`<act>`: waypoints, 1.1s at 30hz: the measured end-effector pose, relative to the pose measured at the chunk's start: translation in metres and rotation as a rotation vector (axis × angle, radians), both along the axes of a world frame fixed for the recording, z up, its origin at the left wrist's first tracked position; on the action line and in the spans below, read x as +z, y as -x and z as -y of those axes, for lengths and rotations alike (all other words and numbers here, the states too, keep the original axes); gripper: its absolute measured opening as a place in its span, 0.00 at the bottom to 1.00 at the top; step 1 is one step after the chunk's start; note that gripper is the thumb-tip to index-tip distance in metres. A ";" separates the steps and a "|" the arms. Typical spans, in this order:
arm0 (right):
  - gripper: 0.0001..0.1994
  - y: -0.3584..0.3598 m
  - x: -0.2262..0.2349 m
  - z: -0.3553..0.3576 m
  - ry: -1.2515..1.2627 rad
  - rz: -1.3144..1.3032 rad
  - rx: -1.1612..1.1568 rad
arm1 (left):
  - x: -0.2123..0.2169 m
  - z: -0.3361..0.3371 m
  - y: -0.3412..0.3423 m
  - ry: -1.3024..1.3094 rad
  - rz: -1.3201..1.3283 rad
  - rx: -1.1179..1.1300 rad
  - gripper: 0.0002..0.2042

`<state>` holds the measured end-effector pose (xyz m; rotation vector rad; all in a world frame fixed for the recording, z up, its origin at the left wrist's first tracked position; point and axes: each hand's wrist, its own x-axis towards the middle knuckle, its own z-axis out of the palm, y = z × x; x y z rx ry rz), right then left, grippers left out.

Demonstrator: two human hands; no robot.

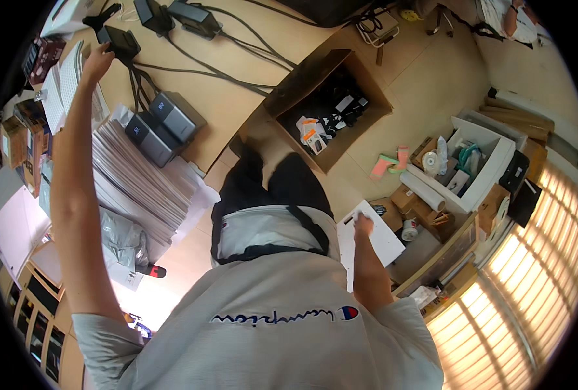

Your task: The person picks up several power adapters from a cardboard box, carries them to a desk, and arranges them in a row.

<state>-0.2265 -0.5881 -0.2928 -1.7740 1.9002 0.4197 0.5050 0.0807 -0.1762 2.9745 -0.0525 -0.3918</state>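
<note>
My left arm stretches to the far left of the desk, where my left hand (98, 63) has its fingers closed at the near edge of a black block with cables (120, 43). Two grey power banks (165, 123) with lit displays stand side by side on the desk, nearer to me. Two more black cabled blocks, a left one (153, 15) and a right one (194, 19), lie at the back. Low on my right, my right hand (363, 224) is closed over a white panel (376, 242); whatever its fingers hold is hidden.
An open cardboard box (373, 120) holding small packages stands on the floor beside the desk. Papers (139, 172) are stacked at the desk's near left. At right are a white bin (490, 140) of supplies and a paper roll (422, 190). Another person (507, 19) is at the far right.
</note>
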 end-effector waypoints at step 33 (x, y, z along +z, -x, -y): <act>0.41 -0.398 -0.538 0.061 -0.167 0.330 0.896 | -0.422 0.580 0.479 0.554 -1.344 -0.580 0.12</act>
